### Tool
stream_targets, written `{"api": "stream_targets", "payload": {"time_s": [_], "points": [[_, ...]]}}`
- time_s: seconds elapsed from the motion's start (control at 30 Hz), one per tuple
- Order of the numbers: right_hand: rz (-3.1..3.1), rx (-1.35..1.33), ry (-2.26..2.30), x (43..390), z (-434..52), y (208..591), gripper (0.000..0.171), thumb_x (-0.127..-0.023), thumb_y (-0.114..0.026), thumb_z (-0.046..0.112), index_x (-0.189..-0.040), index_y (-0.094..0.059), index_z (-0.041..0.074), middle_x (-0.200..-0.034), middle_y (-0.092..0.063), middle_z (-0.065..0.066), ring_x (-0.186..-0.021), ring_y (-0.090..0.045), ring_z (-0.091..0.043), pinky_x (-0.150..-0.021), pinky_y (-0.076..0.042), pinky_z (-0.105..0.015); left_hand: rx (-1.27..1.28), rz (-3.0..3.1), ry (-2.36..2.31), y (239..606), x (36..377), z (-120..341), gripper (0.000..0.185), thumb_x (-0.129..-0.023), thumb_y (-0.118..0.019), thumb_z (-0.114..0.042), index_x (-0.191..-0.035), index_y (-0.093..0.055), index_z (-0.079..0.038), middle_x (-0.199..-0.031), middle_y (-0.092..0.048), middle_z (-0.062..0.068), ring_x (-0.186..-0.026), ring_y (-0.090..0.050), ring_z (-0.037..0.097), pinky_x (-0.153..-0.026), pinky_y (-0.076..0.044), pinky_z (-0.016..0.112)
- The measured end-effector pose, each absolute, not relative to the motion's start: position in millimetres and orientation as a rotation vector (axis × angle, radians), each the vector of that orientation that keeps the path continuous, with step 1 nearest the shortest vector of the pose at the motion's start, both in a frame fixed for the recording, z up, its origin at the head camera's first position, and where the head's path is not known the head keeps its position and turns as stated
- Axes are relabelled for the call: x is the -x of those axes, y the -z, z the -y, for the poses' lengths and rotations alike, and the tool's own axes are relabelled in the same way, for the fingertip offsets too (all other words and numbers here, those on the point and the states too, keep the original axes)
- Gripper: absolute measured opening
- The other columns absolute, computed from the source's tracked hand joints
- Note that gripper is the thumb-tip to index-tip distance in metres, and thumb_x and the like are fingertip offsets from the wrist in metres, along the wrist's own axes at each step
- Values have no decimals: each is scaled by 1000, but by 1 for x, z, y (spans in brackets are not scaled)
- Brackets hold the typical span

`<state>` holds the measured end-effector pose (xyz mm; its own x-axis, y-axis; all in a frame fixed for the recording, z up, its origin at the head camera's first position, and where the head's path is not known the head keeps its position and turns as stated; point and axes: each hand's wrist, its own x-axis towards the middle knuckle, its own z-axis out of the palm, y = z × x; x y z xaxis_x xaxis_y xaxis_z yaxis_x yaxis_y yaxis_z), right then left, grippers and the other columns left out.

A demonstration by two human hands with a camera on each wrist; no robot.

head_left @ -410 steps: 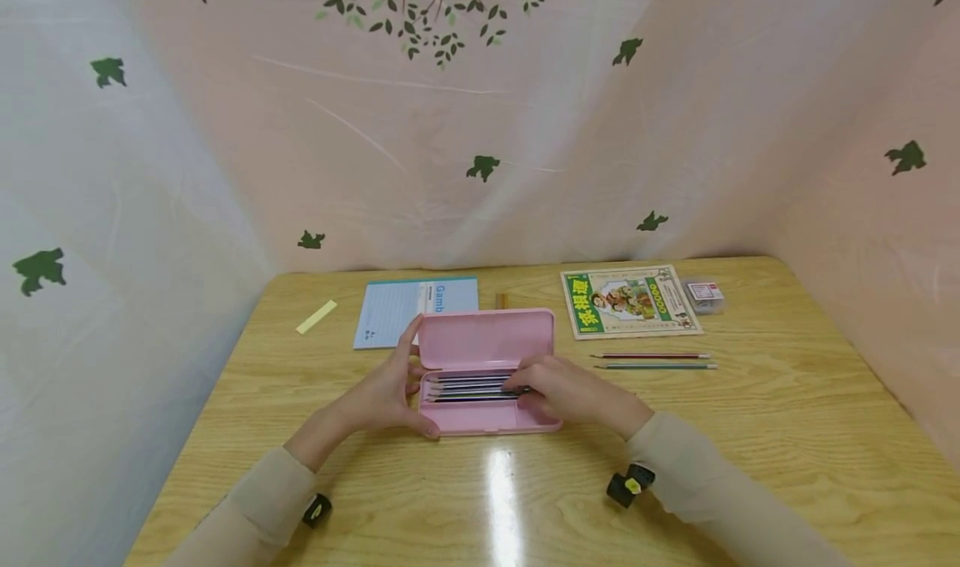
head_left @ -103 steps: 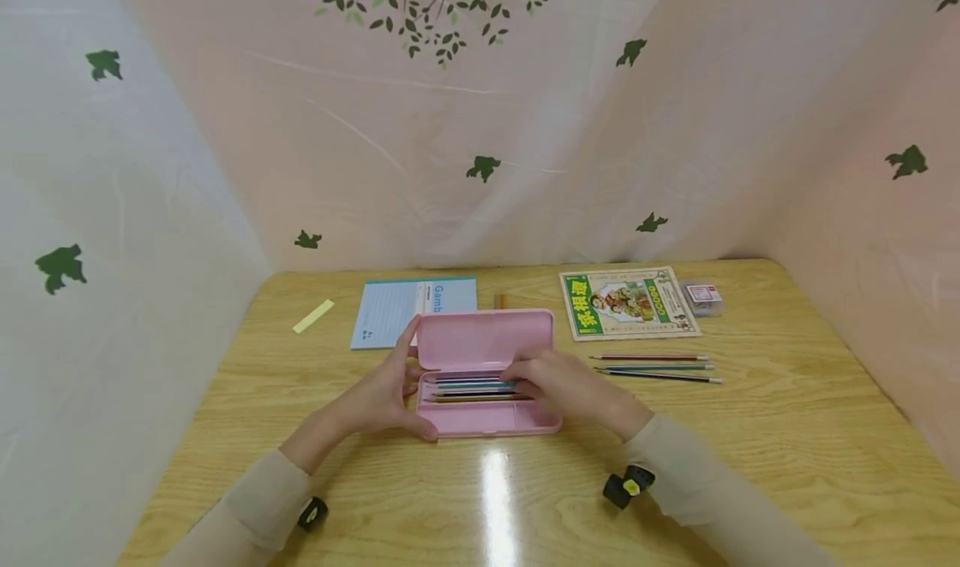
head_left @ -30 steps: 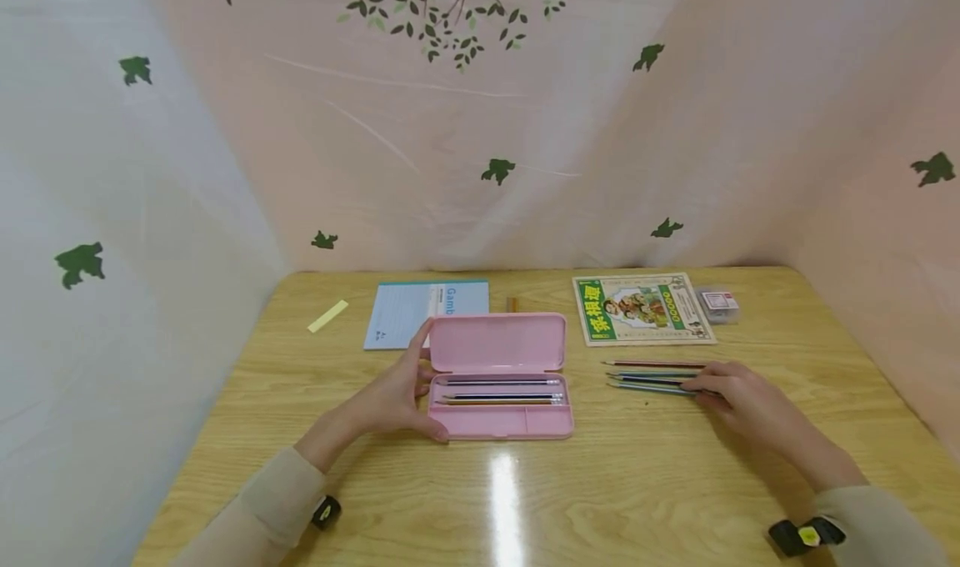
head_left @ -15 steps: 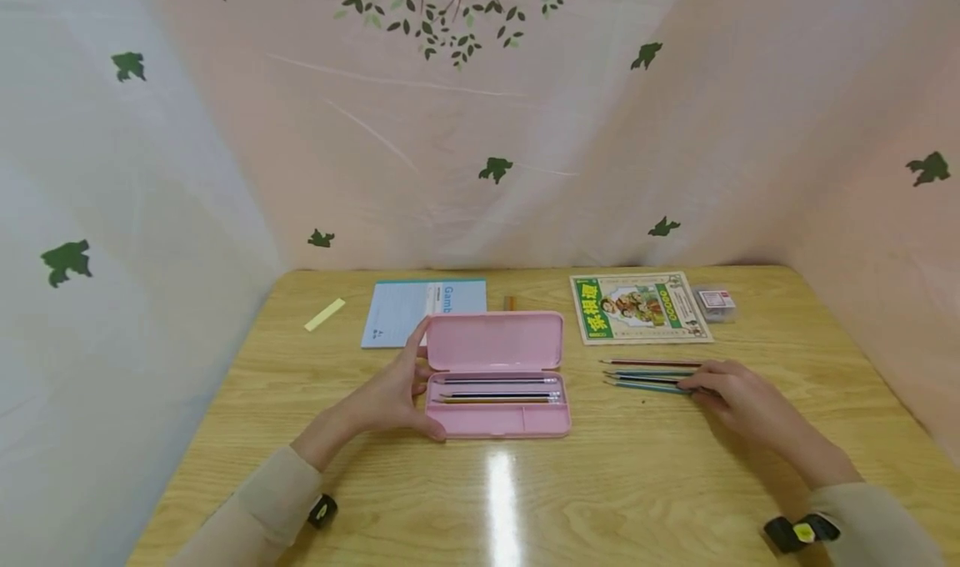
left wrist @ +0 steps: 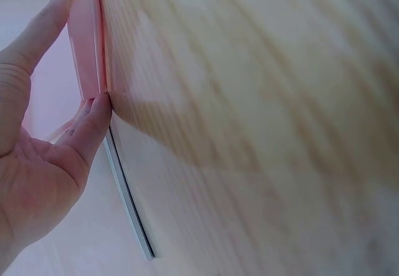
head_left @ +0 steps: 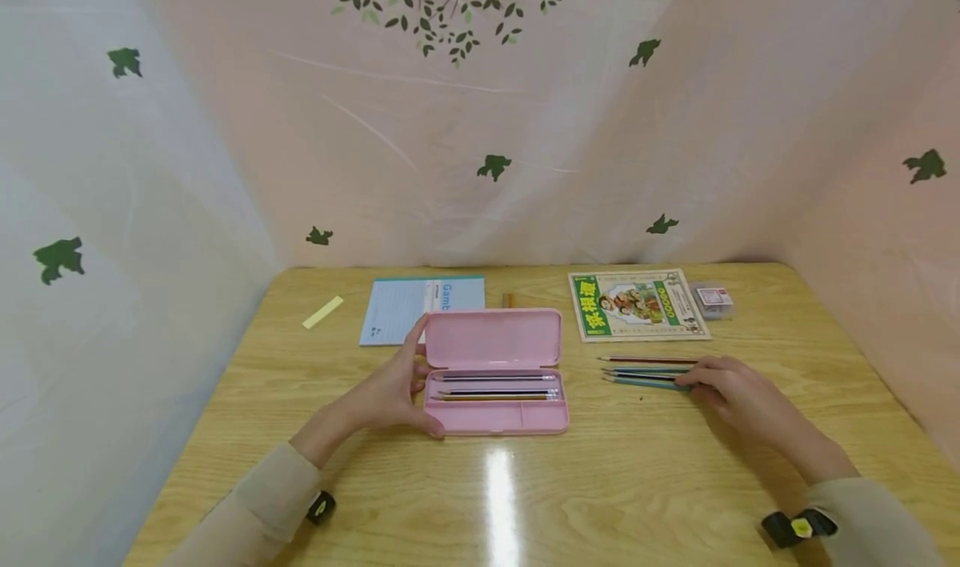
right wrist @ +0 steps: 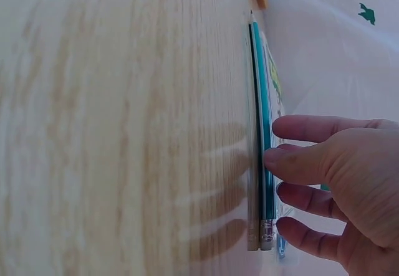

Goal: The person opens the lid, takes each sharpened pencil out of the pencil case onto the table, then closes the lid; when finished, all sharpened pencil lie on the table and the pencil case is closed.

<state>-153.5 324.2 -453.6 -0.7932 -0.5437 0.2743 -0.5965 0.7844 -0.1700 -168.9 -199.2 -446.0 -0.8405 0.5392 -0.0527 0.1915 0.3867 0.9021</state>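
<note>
A pink pencil case (head_left: 474,419) lies with its lid (head_left: 493,338) raised. Dark pencils (head_left: 491,378) and a gold-brown pencil (head_left: 491,398) lie in its rear compartment. My left hand (head_left: 386,396) grips the case's left end, thumb at the front corner, other fingers by the rear corner and lid. To the right, my right hand (head_left: 738,392) pinches a teal pencil (right wrist: 265,101) near its eraser end, thumb on the near side, low over the table. Beside it lie a dark red pencil (head_left: 645,359) and other teal and dark pencils, tips pointing left.
Behind the case lie a blue notebook (head_left: 386,308) and a small orange-brown object (head_left: 507,300). A yellow strip (head_left: 323,312) lies at left. A green picture booklet (head_left: 637,304) and a small clear box (head_left: 712,300) stand back right. Patterned cloth (head_left: 375,200) encloses the table.
The row of pencils at right has grown and the case holds fewer. My right hand has moved from the case to that row. My left hand keeps its grip on the case.
</note>
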Motion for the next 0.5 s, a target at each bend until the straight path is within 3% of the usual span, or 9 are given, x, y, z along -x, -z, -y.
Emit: {"api": "stream_targets", "payload": {"time_s": [0.23, 0.5], "points": [[2733, -918, -393, 154, -318, 449, 33, -77, -81, -6, -105, -78, 12, -98, -70, -3, -89, -67, -26, -74, -58, -49, -633, -2302, -1441, 447, 169, 200, 156, -59, -101, -17, -158, 17, -42, -147, -38, 13, -125, -57, 25, -109, -44, 46], [2562, -976, -495, 158, -297, 437, 52, -73, -86, -4, -122, -70, 6, -117, -68, -8, -102, -67, -28, -79, -58, -48, -648, -2317, -1429, 448, 170, 201, 156, -59, -102, -18, -157, 17, -43, -148, -37, 13, -124, -58, 24, -108, -45, 46]]}}
